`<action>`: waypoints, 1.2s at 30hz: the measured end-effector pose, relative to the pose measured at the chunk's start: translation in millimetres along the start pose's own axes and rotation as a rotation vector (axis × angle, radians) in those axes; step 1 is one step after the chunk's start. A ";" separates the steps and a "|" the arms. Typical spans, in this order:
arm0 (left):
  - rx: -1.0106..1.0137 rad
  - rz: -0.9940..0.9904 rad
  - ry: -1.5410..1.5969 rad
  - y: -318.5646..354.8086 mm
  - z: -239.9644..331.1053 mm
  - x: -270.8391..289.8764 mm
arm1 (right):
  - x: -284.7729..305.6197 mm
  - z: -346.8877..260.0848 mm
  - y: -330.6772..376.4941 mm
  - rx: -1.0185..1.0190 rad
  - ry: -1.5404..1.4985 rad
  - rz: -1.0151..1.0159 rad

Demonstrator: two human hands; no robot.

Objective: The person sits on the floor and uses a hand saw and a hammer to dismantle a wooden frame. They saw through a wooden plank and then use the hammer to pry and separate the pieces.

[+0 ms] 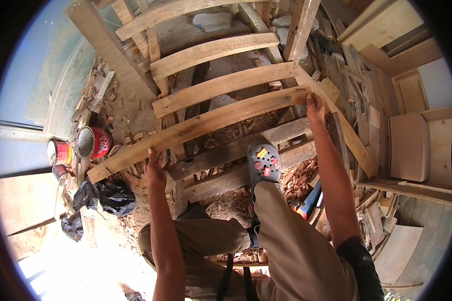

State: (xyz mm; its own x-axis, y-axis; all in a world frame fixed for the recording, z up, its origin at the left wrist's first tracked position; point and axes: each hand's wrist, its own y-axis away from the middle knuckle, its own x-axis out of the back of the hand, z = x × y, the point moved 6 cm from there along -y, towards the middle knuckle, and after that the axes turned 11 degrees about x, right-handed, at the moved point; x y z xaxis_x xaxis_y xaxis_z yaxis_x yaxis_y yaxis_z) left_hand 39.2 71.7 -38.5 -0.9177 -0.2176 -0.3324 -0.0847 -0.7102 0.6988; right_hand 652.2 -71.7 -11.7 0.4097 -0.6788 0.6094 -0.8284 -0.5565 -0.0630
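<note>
dirt floor [135, 113] w/ wood scraps [103, 83], two cans [80, 145], black bags [105, 196].

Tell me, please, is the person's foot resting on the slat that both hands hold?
No: the grey clog rests on a lower plank, below the slat both hands grip.

Rough, matt bare wooden slat [201, 125], glossy metal cans [93, 142], a grey plastic clog [263, 163], crumpled shiny black plastic bags [108, 195].

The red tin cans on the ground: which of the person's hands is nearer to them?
Left. The left hand grips the wooden slat near its left end, just right of the red tin cans. The right hand holds the slat's far right end, much farther away.
</note>
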 end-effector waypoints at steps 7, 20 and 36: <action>-0.057 -0.064 0.017 1.3 -7.3 -3.3 | 2.1 0.0 -0.9 0.149 -0.152 -0.026; -0.059 -0.050 -0.159 6.1 -0.5 -13.7 | -12.1 21.6 -3.6 0.072 -0.185 -0.170; -0.073 -0.084 -0.177 15.7 -3.4 -26.6 | -0.7 25.0 -11.9 0.299 -0.047 -0.170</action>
State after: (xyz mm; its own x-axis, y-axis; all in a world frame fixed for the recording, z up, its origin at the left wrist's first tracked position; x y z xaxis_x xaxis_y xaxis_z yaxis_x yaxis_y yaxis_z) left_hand 63.6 64.1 -20.8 -0.9630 -0.0388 -0.2668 -0.1417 -0.7690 0.6234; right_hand 671.2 -76.6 -31.1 0.5555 -0.5815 0.5944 -0.6007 -0.7749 -0.1968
